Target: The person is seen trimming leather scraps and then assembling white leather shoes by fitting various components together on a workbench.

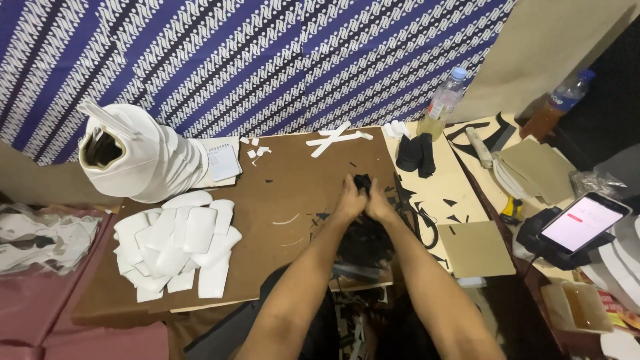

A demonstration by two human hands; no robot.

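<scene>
Brown board worktop [293,200] before blue patterned cloth. Small black material piece [362,181] is pinched between left hand [349,201] and right hand [378,203], pressed together; stacked white cut pieces [177,247] are lying left.

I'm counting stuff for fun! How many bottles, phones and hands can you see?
Bottles: 2, one clear and one with orange drink
Phones: 1
Hands: 2, left hand and right hand, on a black piece
Total: 5

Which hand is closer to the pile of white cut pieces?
Left. The left hand is on the side toward the white pieces; the right hand, pressed against it, sits farther away.
</scene>
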